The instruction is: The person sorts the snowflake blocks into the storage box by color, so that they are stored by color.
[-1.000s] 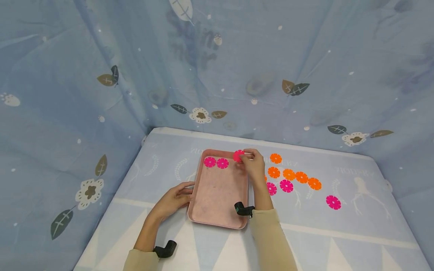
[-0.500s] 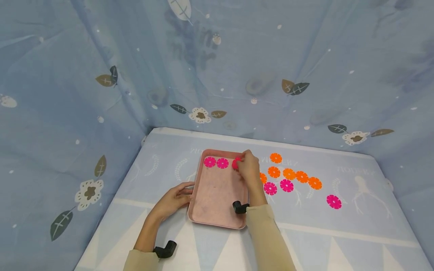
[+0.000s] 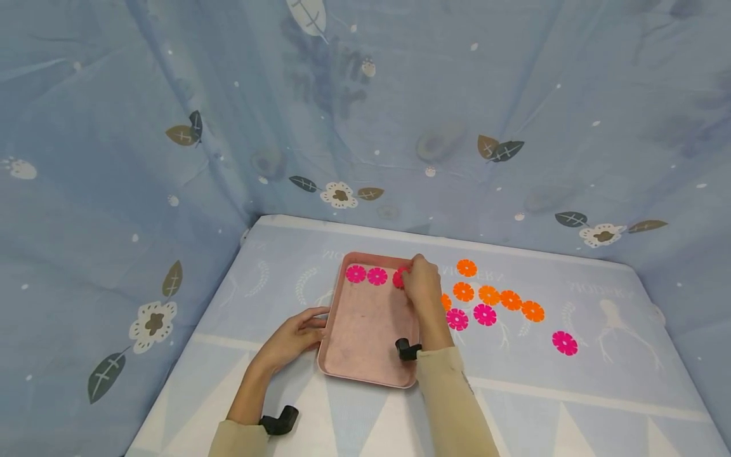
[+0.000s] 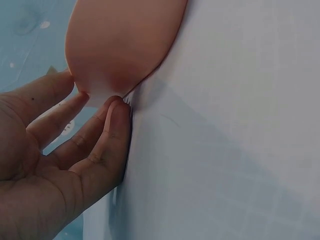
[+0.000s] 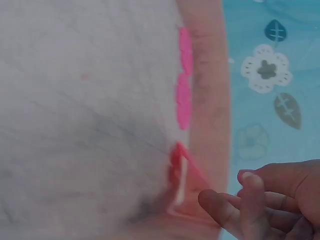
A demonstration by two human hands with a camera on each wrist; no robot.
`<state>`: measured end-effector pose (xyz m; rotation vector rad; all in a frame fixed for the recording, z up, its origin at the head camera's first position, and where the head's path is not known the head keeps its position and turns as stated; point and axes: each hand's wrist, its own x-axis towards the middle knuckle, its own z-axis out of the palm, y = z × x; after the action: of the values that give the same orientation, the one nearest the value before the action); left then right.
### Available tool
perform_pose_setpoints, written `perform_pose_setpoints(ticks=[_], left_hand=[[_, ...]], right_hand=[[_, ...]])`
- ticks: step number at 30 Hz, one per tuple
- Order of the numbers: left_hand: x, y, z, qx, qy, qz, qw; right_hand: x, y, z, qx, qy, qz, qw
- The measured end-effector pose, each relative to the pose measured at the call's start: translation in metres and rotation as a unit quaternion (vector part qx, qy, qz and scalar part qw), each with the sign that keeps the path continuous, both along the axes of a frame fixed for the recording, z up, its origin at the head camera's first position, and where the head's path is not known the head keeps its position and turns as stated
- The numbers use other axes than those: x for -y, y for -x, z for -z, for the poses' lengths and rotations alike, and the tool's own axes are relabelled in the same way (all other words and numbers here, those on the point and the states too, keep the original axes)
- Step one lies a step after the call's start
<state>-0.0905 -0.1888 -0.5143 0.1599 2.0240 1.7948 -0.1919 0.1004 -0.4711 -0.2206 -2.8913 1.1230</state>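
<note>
A pink tray [image 3: 365, 317] lies on the cloth-covered table. My left hand [image 3: 294, 339] rests its fingertips against the tray's left outer wall; in the left wrist view the fingers [image 4: 117, 117] are spread along that wall. At the tray's far right corner, my right hand [image 3: 422, 282] pinches a pink snowflake-shaped plastic disc [image 3: 400, 277], partly hidden by the fingers. This disc [image 5: 195, 167] stands tilted against the tray wall in the right wrist view. Two more pink discs, a left one [image 3: 356, 274] and a right one [image 3: 377, 276], lie in a row along the tray's far wall.
Right of the tray lie several orange discs [image 3: 488, 294] and a few pink discs [image 3: 485, 315], one pink disc [image 3: 565, 343] farther out. A blue patterned cloth [image 3: 428, 114] hangs behind and at the sides of the table [image 3: 571, 393].
My right hand has moved left and lowered the pink disc from above the tray's far right rim to inside that corner. The left hand has stayed at the tray's side.
</note>
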Motion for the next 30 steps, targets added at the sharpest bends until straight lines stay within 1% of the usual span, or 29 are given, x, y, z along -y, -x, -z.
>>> perform_pose_setpoints(ticks=[5,9,12,14,17,22,30], left_hand=[[-0.001,0.0,-0.001,0.003,0.009,-0.012,0.9999],[-0.001,0.0,-0.001,0.004,0.017,-0.019,0.9997],[-0.002,0.0,-0.002,0.004,0.017,-0.02,0.9996],[-0.002,-0.001,-0.001,0.001,0.014,-0.015,0.9998],[-0.001,0.0,0.0,0.0,0.007,-0.008,0.9999],[-0.001,0.0,0.001,0.0,0.004,-0.005,1.0],[-0.002,-0.001,-0.001,0.0,0.002,-0.001,1.0]], right_hand=[[-0.011,-0.005,-0.013,-0.027,0.024,0.003,0.999],[-0.024,-0.008,-0.022,-0.042,0.067,-0.005,0.997],[-0.036,-0.013,-0.028,-0.042,0.117,-0.015,0.992],[-0.043,-0.017,-0.031,-0.043,0.15,-0.018,0.988],[-0.054,-0.023,-0.036,-0.055,0.182,-0.019,0.982],[-0.069,-0.035,-0.042,-0.079,0.206,-0.024,0.975],[-0.092,-0.053,-0.046,-0.073,0.232,-0.028,0.97]])
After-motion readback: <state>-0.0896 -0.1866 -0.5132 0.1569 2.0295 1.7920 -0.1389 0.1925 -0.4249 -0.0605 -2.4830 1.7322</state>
